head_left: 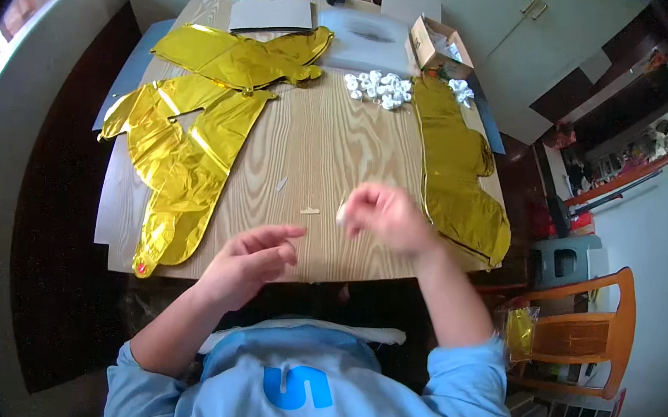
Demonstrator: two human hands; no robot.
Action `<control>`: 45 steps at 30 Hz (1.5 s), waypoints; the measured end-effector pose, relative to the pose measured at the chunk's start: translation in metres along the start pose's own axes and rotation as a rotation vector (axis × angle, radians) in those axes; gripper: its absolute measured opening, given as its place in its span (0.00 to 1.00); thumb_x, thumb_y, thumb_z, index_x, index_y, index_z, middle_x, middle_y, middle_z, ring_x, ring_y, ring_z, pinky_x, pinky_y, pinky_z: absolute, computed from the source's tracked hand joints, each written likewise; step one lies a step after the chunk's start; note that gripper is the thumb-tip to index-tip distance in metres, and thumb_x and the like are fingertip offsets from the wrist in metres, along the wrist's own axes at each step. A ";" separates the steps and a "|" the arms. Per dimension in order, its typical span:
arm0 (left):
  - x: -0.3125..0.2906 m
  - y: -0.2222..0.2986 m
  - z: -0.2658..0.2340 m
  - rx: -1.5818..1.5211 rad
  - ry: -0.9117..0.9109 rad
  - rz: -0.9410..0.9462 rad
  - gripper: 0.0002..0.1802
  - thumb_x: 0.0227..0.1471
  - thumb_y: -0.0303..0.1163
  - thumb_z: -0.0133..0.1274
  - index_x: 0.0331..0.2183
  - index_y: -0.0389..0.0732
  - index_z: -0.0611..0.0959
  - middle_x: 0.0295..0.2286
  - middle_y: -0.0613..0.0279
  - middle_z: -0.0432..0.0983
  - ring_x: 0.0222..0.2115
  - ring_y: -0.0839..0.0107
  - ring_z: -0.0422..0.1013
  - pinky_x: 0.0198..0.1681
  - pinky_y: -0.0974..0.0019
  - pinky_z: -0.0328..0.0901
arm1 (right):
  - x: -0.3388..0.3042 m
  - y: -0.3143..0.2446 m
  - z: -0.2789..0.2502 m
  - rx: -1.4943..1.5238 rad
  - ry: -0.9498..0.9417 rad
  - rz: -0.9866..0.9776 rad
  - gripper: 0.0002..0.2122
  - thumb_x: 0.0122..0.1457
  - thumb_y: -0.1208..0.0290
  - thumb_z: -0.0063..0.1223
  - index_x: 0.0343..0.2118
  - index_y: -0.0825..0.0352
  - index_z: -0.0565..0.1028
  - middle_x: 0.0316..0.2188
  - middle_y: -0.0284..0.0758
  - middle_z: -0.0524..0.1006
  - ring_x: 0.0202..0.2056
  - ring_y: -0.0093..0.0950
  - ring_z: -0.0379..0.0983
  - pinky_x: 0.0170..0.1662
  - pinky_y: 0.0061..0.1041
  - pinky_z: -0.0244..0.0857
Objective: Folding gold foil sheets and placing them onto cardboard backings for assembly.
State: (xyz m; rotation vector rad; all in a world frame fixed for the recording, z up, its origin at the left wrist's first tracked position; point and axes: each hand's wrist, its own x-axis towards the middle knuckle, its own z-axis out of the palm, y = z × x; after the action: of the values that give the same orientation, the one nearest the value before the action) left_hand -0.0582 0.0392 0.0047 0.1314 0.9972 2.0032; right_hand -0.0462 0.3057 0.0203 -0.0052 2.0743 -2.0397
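1. As two hands work above the near edge, the wood-grained surface carries an array of gold foil and white coils.
2. Flattened gold foil shapes spread around it: one at eight o'clock, another at ten, a third at three. All are laid out, yet none looks filled, suggesting work only partway along.
3. At seven o'clock, the left hand shows its fingers apart, with nothing visibly held.
4. At four o'clock, the right hand, blurred, brings its fingers together.
5. A heap of white coils sits at one o'clock, a supply apparently left to be handled.
6. A small tan strip lies loose at six o'clock.
7. A small white piece appears pinched in the right fingertips, its handling seemingly unfinished; blur hides its detail.
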 end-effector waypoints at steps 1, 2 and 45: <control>0.002 0.002 -0.006 0.085 0.045 0.046 0.16 0.58 0.28 0.56 0.48 0.35 0.80 0.29 0.69 0.77 0.30 0.83 0.70 0.33 0.78 0.63 | 0.023 0.007 -0.030 -0.041 0.123 0.050 0.03 0.62 0.75 0.56 0.33 0.67 0.77 0.26 0.31 0.79 0.26 0.20 0.76 0.31 0.21 0.72; 0.003 0.003 -0.014 0.170 0.093 0.090 0.16 0.58 0.28 0.56 0.48 0.35 0.81 0.28 0.69 0.77 0.29 0.84 0.69 0.33 0.79 0.63 | 0.049 0.014 -0.057 -0.079 0.244 0.100 0.03 0.62 0.74 0.55 0.32 0.67 0.77 0.25 0.32 0.79 0.24 0.20 0.75 0.29 0.21 0.71; -0.058 -0.099 -0.015 0.690 0.222 0.518 0.18 0.58 0.34 0.52 0.46 0.31 0.76 0.45 0.46 0.75 0.46 0.55 0.71 0.52 0.58 0.66 | -0.009 0.059 0.032 -1.018 0.005 -0.482 0.23 0.63 0.64 0.50 0.59 0.70 0.68 0.63 0.46 0.64 0.65 0.41 0.57 0.68 0.41 0.46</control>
State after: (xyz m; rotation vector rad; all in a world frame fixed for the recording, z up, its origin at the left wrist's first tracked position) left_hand 0.0359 0.0168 -0.0587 0.6005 1.9270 2.0547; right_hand -0.0231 0.2773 -0.0362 -0.7127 3.0616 -0.8964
